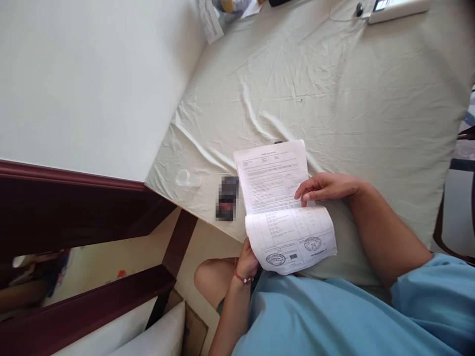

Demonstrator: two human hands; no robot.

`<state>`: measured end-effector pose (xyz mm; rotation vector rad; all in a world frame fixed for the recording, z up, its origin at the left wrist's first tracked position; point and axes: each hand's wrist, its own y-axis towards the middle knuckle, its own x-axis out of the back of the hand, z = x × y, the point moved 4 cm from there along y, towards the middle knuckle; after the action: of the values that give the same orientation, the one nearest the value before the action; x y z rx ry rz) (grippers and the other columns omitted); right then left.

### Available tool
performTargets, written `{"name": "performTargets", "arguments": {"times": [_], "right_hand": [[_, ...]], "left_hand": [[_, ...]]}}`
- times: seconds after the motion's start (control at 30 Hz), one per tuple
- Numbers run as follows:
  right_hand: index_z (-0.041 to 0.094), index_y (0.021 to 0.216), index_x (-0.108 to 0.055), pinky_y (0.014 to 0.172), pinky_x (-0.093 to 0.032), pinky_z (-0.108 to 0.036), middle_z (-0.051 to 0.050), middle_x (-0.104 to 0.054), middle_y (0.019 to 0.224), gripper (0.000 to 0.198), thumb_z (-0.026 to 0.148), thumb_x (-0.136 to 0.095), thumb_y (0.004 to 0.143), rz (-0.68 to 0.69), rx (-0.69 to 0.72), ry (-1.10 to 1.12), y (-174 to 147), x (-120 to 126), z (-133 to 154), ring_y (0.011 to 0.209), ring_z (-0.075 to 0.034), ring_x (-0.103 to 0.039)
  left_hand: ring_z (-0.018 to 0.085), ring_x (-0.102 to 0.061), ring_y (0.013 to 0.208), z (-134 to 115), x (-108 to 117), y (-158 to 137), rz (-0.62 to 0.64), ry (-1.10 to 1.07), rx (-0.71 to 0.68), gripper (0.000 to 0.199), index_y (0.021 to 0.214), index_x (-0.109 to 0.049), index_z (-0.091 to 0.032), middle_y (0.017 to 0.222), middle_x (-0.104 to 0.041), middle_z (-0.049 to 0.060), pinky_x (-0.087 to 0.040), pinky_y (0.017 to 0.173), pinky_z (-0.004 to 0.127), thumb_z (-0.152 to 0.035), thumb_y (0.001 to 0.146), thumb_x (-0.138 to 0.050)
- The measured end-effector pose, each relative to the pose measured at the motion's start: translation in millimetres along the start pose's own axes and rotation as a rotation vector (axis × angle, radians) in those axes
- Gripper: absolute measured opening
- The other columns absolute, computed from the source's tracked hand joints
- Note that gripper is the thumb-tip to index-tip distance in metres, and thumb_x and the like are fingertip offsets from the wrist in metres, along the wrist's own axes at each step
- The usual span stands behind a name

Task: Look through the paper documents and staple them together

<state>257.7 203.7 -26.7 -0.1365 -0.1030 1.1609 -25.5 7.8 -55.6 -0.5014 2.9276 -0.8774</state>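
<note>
A stapled-looking set of printed sheets [272, 183] lies at the table's near edge, its lower page [289, 237] curling down over the edge and bearing two round stamps. My left hand [248, 259], with a red beaded bracelet at the wrist, grips the lower left edge of the papers. Its fingertips are hidden behind the page. My right hand [328, 188] rests at the right side of the sheets, fingers loosely bent and apart, thumb and fingertips touching the print. Nothing is held in it.
Left of the papers lie a dark pixelated object [227, 199] and a clear plastic cup [187, 178]. A pale wrinkled cloth [297, 89] covers the table. A white device [399, 10] with a cable sits at the far right. A white wall [92, 84] bounds the left.
</note>
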Motion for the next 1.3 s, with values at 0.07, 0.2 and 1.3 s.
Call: {"name": "performTargets", "arguments": {"times": [0.07,0.2,1.3], "right_hand": [[0.019,0.119,-0.075,0.075,-0.039,-0.032,-0.006,-0.077,0.099,0.047,0.056,-0.067,0.092,0.000,-0.003,-0.002,0.3,0.0,0.4,0.083,-0.018,-0.058],[0.018,0.117,-0.075,0.078,-0.040,-0.033,-0.006,-0.077,0.099,0.047,0.056,-0.067,0.092,-0.003,0.003,-0.012,0.6,-0.1,3.1,0.086,-0.018,-0.058],[0.017,0.114,-0.077,0.062,-0.042,-0.025,-0.004,-0.073,0.090,0.047,0.058,-0.066,0.093,0.051,-0.009,0.020,-2.3,-2.1,1.9,0.070,-0.012,-0.057]], "left_hand": [[0.030,-0.076,0.094,-0.1,0.2,-0.1,0.008,0.005,-0.003,0.054,0.089,-0.078,-0.014,0.093,-0.082,0.011,-0.061,0.093,0.047,-0.047,0.052,-0.098],[0.030,-0.076,0.093,-2.0,-0.8,-0.7,0.023,0.018,-0.024,0.052,0.089,-0.079,-0.013,0.094,-0.082,0.011,-0.062,0.092,0.046,-0.047,0.054,-0.097],[0.013,-0.057,0.047,-6.8,-9.4,-2.4,0.035,0.056,0.034,0.044,0.075,-0.073,-0.015,0.050,-0.062,-0.002,-0.053,0.049,0.026,-0.050,0.059,-0.093]]}}
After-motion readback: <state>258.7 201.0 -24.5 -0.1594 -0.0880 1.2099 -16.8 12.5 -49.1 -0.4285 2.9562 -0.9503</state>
